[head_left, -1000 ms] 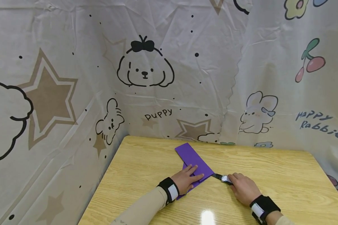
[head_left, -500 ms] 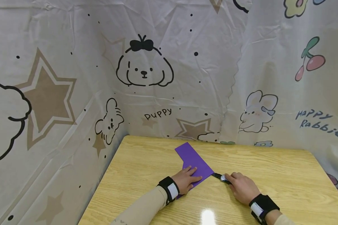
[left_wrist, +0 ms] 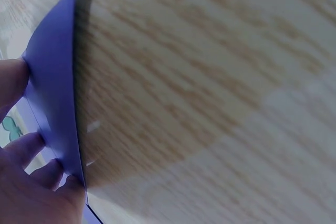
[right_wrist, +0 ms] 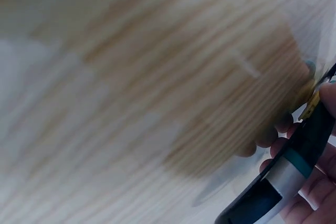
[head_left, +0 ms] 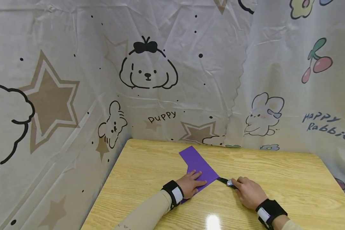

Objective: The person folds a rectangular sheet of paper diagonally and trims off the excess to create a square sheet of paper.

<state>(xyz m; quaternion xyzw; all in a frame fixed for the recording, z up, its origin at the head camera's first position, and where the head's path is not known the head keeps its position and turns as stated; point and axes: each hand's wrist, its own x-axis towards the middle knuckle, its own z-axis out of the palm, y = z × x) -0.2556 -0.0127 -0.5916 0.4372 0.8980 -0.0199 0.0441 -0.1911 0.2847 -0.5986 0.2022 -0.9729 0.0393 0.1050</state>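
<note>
A folded sheet of purple paper [head_left: 197, 159] lies angled near the middle of the table. Spread across its lower part is my left hand [head_left: 188, 185], pressing it with fairly straight fingers. In the left wrist view, one edge of the paper [left_wrist: 58, 82] curves up and casts a shadow on the wood. My right hand [head_left: 250, 191] grips a utility knife [head_left: 229, 183], whose dark front end meets the paper's right corner. Black and silver handle parts of the knife [right_wrist: 283, 179] show up close in the right wrist view, with fingers behind it.
The wood-grain table [head_left: 143, 166] ends at a printed cloth backdrop [head_left: 189, 95] behind and on both sides. A bright light reflection sits near the front of the tabletop.
A crease line and lower layer, visible across the paper a second ago, no longer show; its top looks smooth. Both hands and the knife stay almost in place.
</note>
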